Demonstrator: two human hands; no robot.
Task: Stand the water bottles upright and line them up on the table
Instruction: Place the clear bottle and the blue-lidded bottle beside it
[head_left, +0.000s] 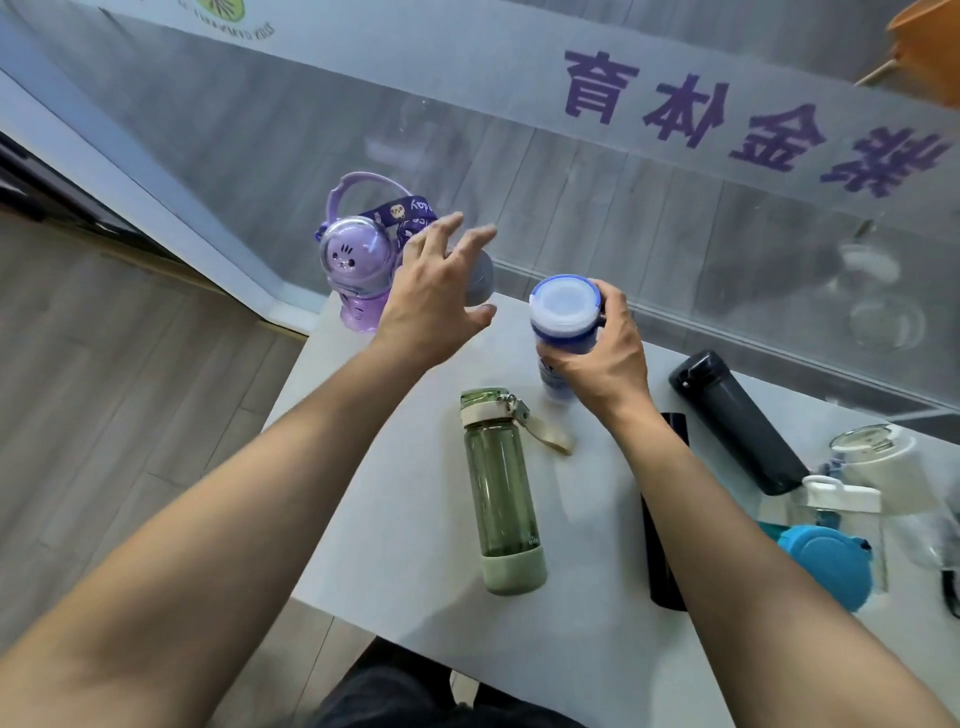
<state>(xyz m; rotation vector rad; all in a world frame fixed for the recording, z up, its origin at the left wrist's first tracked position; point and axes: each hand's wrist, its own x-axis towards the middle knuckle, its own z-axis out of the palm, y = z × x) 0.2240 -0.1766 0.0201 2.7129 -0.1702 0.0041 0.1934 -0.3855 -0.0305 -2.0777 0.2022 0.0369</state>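
A purple cartoon bottle stands upright at the far left corner of the white table. Right beside it stands a grey bottle, mostly hidden by my left hand, whose fingers are spread around it without closing. My right hand grips an upright blue-lidded bottle by its side, a little right of the grey one. A green transparent bottle lies flat mid-table. A black bottle lies under my right forearm, and a dark navy flask lies flat further right.
At the right edge sit a teal-lidded bottle, a clear bottle with a white cap and a white-lidded jug, crowded together. A glass wall with purple lettering runs just behind the table. Wood floor lies to the left.
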